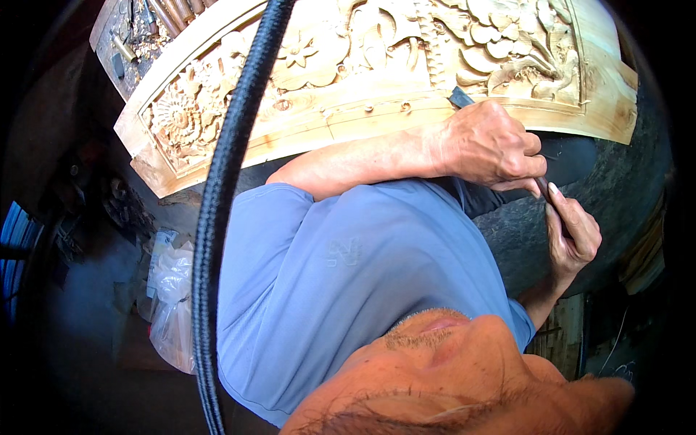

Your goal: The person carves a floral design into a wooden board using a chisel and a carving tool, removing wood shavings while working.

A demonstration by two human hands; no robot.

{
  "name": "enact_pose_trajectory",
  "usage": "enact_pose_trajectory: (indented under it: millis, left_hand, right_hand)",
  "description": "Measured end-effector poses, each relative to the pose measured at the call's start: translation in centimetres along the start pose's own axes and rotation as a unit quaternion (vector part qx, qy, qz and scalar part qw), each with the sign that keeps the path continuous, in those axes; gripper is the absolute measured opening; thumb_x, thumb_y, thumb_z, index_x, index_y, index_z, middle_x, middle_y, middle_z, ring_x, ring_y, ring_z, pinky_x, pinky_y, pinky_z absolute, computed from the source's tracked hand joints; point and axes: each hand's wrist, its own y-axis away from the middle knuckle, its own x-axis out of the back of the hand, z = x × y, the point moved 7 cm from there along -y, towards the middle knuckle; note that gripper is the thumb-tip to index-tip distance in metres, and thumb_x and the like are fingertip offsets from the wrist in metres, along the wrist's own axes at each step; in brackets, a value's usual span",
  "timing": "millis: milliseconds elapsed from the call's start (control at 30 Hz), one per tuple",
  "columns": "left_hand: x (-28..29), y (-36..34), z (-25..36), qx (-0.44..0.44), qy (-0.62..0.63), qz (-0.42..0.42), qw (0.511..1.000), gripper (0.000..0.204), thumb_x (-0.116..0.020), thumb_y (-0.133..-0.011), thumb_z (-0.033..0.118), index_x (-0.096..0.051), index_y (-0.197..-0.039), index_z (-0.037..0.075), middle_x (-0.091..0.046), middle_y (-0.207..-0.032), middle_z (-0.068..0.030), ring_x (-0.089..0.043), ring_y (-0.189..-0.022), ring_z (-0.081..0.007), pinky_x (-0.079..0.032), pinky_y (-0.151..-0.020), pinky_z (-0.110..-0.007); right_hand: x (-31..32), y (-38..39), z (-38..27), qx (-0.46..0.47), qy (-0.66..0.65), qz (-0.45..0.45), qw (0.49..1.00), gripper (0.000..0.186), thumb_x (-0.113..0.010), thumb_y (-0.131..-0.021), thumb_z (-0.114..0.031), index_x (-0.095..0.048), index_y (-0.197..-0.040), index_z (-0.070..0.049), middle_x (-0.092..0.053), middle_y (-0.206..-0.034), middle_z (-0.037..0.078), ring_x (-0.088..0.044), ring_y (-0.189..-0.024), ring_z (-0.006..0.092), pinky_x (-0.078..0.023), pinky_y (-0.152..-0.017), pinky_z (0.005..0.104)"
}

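My left hand (496, 148) is closed like a fist around a slim dark rod (543, 190), just off the near edge of a carved wooden panel (362, 109). Thumb and fingers of my right hand (576, 232) pinch the same rod from the lower right. What the rod belongs to is hidden in the grip. Beyond my left hand, a dark flat blade-like piece (459, 98) shows over the panel's plain border. I cannot tell whether it joins the rod. Flowers, leaves and scrolls stand in relief on the pale panel.
Several wooden-handled tools (165, 14) and shavings lie on a dark bench (109, 43) at the far left. A black braided cord (235, 123) crosses the view. A clear plastic bag (174, 319) is at my left side. Under my hands spreads a dark grey surface (507, 232).
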Motion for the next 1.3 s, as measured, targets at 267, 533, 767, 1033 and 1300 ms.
enact_pose_trajectory:
  millis: [267, 533, 767, 1033, 1300]
  left_hand:
    - [0.1, 0.0, -0.2, 0.014, -0.021, 0.017, 1.0, 0.036, -0.075, -0.098, 0.05, -0.065, -0.086, 0.017, -0.055, -0.07, 0.0009, -0.064, -0.058, -0.018, -0.05, -0.046, -0.035]
    - [-0.4, 0.1, 0.2, -0.026, -0.064, 0.036, 0.997, 0.036, -0.075, -0.096, 0.049, -0.066, -0.088, 0.015, -0.054, -0.072, 0.0002, -0.064, -0.059, -0.0158, -0.051, -0.047, -0.033]
    - [-0.1, 0.5, 1.7, -0.133, -0.008, 0.073, 0.988, 0.035, -0.076, -0.097, 0.049, -0.07, -0.103, 0.015, -0.052, -0.075, 0.0031, -0.061, -0.059, -0.012, -0.049, -0.046, -0.029]
    - [0.2, 0.5, 2.0, -0.145, 0.027, 0.067, 0.987, 0.04, -0.08, -0.093, 0.053, -0.071, -0.101, 0.015, -0.052, -0.075, 0.0025, -0.06, -0.058, -0.0128, -0.048, -0.046, -0.031]
    - [0.4, 0.4, 1.5, -0.123, 0.065, 0.071, 0.988, 0.042, -0.082, -0.09, 0.055, -0.07, -0.094, 0.015, -0.05, -0.073, 0.0028, -0.059, -0.057, -0.0133, -0.046, -0.046, -0.032]
  right_hand:
    - [0.1, -0.5, 1.4, -0.01, -0.033, -0.017, 0.999, 0.038, -0.08, -0.083, 0.018, -0.079, -0.12, 0.008, -0.073, -0.081, 0.015, -0.072, -0.069, 0.017, -0.052, -0.06, 0.0272]
    - [0.1, 0.3, 2.1, -0.021, -0.033, -0.016, 0.999, 0.036, -0.079, -0.086, 0.015, -0.08, -0.121, 0.007, -0.075, -0.084, 0.015, -0.071, -0.069, 0.0144, -0.049, -0.059, 0.0254]
    - [0.3, 2.7, -2.5, -0.068, 0.009, 0.015, 0.998, 0.037, -0.077, -0.089, 0.015, -0.078, -0.126, 0.007, -0.079, -0.093, 0.02, -0.076, -0.074, 0.0173, -0.054, -0.063, 0.0273]
    - [0.3, 2.6, -4.9, -0.082, 0.056, 0.029, 0.995, 0.038, -0.079, -0.087, 0.016, -0.079, -0.123, 0.006, -0.079, -0.094, 0.02, -0.077, -0.076, 0.0195, -0.056, -0.065, 0.0286]
    - [0.1, 1.9, -5.5, -0.068, 0.06, 0.022, 0.996, 0.041, -0.08, -0.084, 0.018, -0.078, -0.123, 0.007, -0.079, -0.093, 0.021, -0.08, -0.079, 0.0233, -0.058, -0.067, 0.0303]
